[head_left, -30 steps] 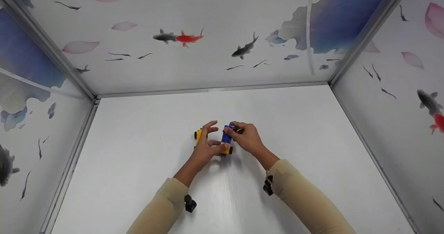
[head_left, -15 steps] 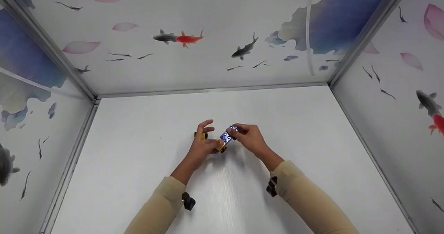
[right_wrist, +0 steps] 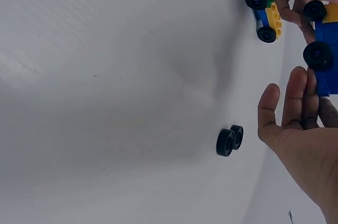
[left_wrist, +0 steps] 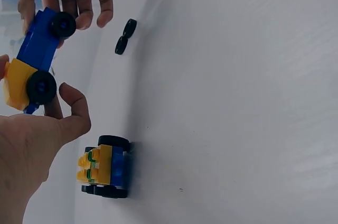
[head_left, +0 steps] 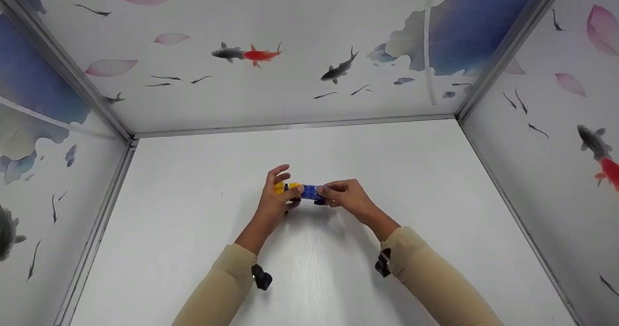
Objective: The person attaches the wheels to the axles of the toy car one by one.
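Observation:
Between both hands is a blue toy block car [head_left: 309, 192] with a yellow brick [left_wrist: 19, 81] at one end and black wheels [left_wrist: 41, 87] along its side. My left hand [head_left: 273, 198] pinches the yellow end between thumb and fingers. The blue end is gripped by my right hand [head_left: 346, 194], its thumb on the studded top. Both wrist views show the car raised over the table. A second block car [left_wrist: 108, 166], yellow, blue and green with black wheels, stands on the table beneath the left hand, mostly hidden behind it in the head view.
Two loose black wheels [right_wrist: 229, 140] stand side by side on the white table [head_left: 193, 248], hidden in the head view. Walls printed with fish and petals [head_left: 261, 55] enclose the table at the back and both sides.
The held car has turned from pointing away to lying crosswise, its yellow end now left and blue end right. My left hand has shifted slightly left, and the right hand slightly nearer.

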A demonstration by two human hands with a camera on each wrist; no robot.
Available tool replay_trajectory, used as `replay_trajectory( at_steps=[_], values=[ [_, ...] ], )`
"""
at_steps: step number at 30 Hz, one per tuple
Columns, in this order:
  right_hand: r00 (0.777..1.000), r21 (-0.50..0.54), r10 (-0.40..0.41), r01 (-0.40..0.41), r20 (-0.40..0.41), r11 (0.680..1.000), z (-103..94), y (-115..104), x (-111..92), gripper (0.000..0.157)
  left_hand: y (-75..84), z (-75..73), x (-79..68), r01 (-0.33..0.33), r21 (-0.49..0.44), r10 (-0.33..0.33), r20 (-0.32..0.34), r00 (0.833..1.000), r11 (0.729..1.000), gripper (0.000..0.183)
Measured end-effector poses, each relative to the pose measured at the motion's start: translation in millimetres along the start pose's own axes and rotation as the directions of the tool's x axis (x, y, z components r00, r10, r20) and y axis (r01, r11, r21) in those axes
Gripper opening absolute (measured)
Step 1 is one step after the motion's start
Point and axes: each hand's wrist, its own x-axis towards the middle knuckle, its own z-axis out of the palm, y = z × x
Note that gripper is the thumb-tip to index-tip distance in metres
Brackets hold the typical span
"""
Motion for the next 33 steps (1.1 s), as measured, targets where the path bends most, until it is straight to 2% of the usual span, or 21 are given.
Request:
replay_trajectory(
  at_steps=[5,11,17,25,33],
  values=[
    [0.996,-0.023,0.006,-0.004,0.092,1.000,2.9,1.8,-5.4,0.039,0.1,0.8,2.2,-0.014,-0.010,0.013,-0.028,1.000,1.000,0.069],
    [0.988,-0.060,0.017,-0.008,0.156,0.998,11.8,-0.3,-11.4,0.037,-0.8,4.5,3.6,-0.024,-0.014,0.023,-0.016,1.000,1.000,0.067],
    [0.979,-0.115,0.022,0.002,0.204,0.993,23.2,-2.7,-14.4,0.042,-2.4,9.1,3.1,-0.036,0.051,0.037,-0.014,0.999,0.998,0.058],
    [0.980,-0.147,0.015,0.015,0.200,0.989,30.4,-5.3,-16.2,0.042,-3.1,12.7,0.7,-0.043,0.093,0.043,-0.001,0.999,0.995,0.032],
    [0.984,-0.109,-0.018,0.037,0.177,0.993,32.2,-8.9,-16.5,0.042,0.4,14.5,0.8,-0.035,0.117,0.032,0.027,0.999,0.993,0.034]
  ],
)
